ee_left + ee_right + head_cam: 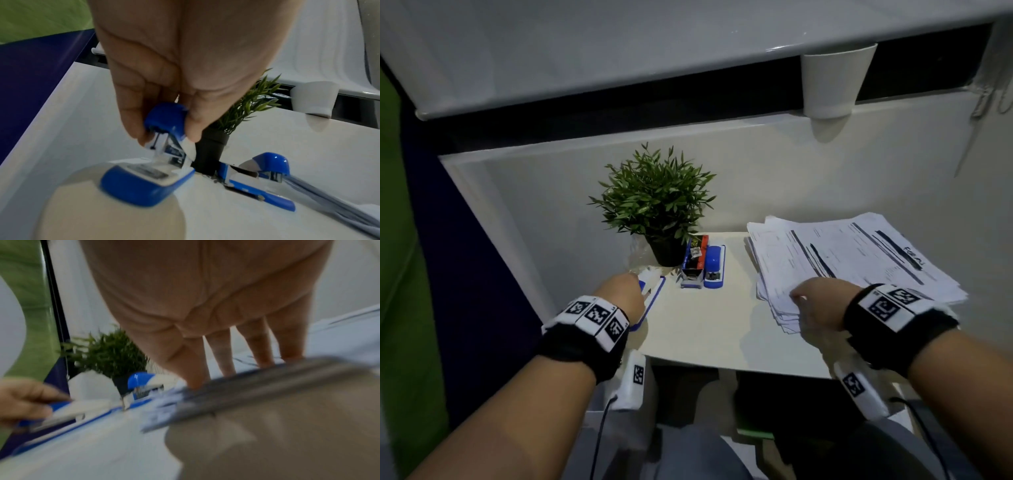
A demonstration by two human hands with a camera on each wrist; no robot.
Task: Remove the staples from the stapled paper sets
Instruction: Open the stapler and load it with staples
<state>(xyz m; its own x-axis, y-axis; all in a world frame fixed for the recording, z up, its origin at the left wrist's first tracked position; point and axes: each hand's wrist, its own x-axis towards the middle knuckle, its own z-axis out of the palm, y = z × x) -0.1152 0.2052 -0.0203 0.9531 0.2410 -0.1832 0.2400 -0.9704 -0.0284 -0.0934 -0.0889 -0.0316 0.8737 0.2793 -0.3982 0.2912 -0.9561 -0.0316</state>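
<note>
A thick stack of printed paper sets (859, 260) lies on the right of the small white table (705, 325). My right hand (796, 296) rests on its near left corner; in the blurred right wrist view the straight fingers (224, 356) come down on top of the paper stack (246, 394). At the table's left edge my left hand (642, 291) pinches the raised blue top of a blue and white stapler-like tool (652, 298). The left wrist view shows the left hand (164, 138) on that top, with the tool's blue base (144, 186) on the table.
A second blue stapler (714, 265) and a red and black staple box (695, 257) lie at the back, beside a potted green plant (654, 202). A white cup (832, 82) hangs on the wall rail above. A wall closes the table's left side.
</note>
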